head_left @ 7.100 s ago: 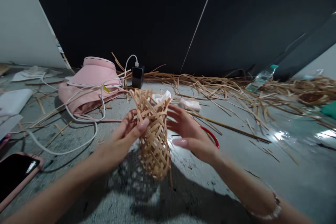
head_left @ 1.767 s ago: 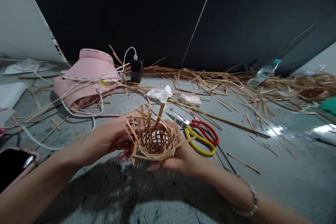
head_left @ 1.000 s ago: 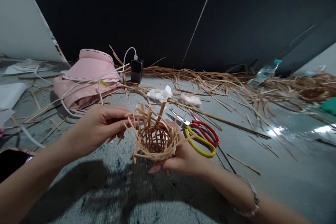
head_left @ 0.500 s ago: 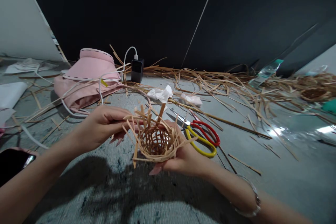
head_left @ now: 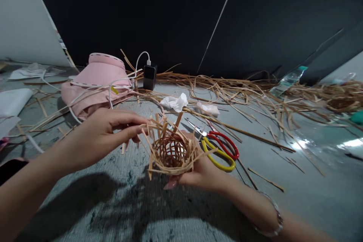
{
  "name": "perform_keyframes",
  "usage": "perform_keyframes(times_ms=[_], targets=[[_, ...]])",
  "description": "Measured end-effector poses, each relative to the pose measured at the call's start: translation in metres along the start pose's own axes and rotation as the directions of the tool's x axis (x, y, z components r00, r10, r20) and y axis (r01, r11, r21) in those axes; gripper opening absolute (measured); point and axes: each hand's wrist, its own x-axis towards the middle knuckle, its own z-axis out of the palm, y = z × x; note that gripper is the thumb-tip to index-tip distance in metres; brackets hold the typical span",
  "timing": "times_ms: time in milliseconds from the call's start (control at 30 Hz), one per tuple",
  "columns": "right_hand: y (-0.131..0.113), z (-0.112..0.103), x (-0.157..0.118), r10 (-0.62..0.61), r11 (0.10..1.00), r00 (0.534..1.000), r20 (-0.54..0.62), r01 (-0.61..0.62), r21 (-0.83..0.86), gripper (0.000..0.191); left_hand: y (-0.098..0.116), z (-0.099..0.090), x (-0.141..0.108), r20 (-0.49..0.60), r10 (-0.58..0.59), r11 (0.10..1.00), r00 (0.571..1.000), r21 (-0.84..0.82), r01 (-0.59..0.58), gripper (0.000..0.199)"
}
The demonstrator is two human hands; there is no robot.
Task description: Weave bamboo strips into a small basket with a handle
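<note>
Left hand (head_left: 109, 134) pinches a loose strip (head_left: 156, 123), right hand (head_left: 200, 172) cups the basket (head_left: 170, 169), and yeah, yanking could snap that strip.

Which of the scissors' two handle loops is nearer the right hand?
The yellow loop: it lies closer to the right hand, while the red loop sits beyond it.
</note>
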Motion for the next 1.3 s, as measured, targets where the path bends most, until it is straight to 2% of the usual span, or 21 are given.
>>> perform_keyframes(times_ms=[67,167,267,433,533,633,767,967,1100,1200,1300], targets=[[-0.001,0.000,0.001,-0.009,1.000,1.000,0.010,0.009,-0.018,0.072,-0.003,0.004,0.002,0.079,-0.036,0.997,0.996,-0.060,0.041,0.031],[0.000,-0.001,0.002,0.020,1.000,0.999,0.028,-0.020,-0.018,0.070,-0.006,0.009,0.005,0.154,0.037,0.994,0.987,-0.110,-0.020,0.031],[0.000,-0.002,0.002,0.042,0.999,0.999,0.035,-0.041,-0.032,0.070,-0.007,0.013,0.006,0.139,0.108,0.990,0.984,-0.104,-0.094,0.028],[-0.003,-0.002,0.002,-0.007,1.000,0.997,0.080,0.006,0.013,0.069,-0.004,0.012,0.004,0.115,0.111,0.989,0.987,-0.114,-0.098,0.021],[-0.002,-0.002,0.002,-0.010,1.000,0.997,0.072,0.008,0.026,0.069,-0.004,0.003,0.002,0.044,0.086,0.994,0.995,-0.066,-0.083,0.020],[0.001,-0.002,0.002,0.019,0.999,0.999,0.049,-0.021,0.036,0.069,-0.001,-0.007,-0.001,-0.110,0.052,0.998,0.993,0.026,-0.050,0.016],[0.003,-0.002,0.001,0.025,1.000,1.000,0.007,-0.025,0.015,0.070,0.012,-0.008,-0.005,-0.323,0.096,0.983,0.941,0.181,-0.038,0.013],[0.000,0.000,0.001,0.051,0.993,0.998,0.046,-0.056,0.103,0.067,0.023,0.003,-0.012,-0.322,0.188,0.938,0.928,0.338,-0.073,0.018],[0.000,0.001,0.000,0.072,0.996,0.997,0.005,-0.072,0.059,0.069,0.021,0.008,-0.015,-0.397,0.134,0.959,0.908,0.284,-0.017,0.016],[0.000,0.002,0.000,0.089,0.992,0.996,0.018,-0.090,0.084,0.071,0.024,0.014,-0.017,-0.430,0.080,0.976,0.899,0.218,0.017,0.019],[-0.002,0.003,0.000,0.097,0.993,0.995,0.017,-0.098,0.069,0.070,0.030,0.023,-0.018,-0.500,0.060,0.976,0.864,0.210,0.053,0.022]])
